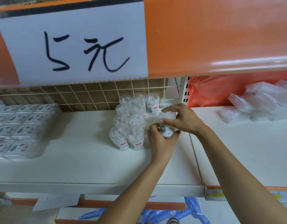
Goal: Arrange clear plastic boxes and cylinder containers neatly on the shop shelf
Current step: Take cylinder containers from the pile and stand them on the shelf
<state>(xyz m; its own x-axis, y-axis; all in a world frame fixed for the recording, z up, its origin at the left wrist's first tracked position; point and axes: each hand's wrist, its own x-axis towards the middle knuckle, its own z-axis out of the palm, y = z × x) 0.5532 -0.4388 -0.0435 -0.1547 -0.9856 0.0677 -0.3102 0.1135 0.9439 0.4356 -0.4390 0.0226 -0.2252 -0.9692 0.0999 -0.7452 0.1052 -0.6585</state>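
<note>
Head view: blue packets (157,214) lie on a lower shelf, nearest. Above, the white shelf (91,167) carries flat clear boxes (18,126) stacked at the left, rows of cylinder containers (130,123) in the middle and a loose heap of boxes (260,104) far right. Just right of the rows, the left hand (160,143) curls round the bottom of a single container (168,128) and the right hand (184,120) pinches its top. Behind are a wire grid (91,96) and an orange bag (212,89).
</note>
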